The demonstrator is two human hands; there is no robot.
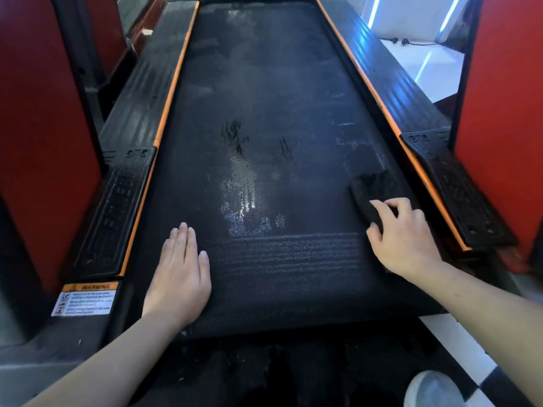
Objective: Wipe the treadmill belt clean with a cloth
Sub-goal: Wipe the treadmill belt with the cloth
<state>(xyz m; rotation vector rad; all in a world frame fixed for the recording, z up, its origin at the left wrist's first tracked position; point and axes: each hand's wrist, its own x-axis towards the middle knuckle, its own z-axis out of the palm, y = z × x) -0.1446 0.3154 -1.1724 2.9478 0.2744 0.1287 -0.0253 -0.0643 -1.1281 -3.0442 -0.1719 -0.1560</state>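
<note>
The black treadmill belt (264,98) runs away from me down the middle of the view, with pale wet smears and dusty streaks around its centre. My right hand (402,236) presses a dark cloth (371,188) onto the belt near its right edge, fingers curled over the cloth's near end. My left hand (179,274) lies flat on the belt at the near left, palm down, fingers together, holding nothing.
Black ribbed side rails with orange trim flank the belt, left rail (138,113) and right rail (396,83). Red uprights (44,142) stand on both sides. A warning sticker (85,299) sits at the near left. A light shoe (432,389) shows at bottom right.
</note>
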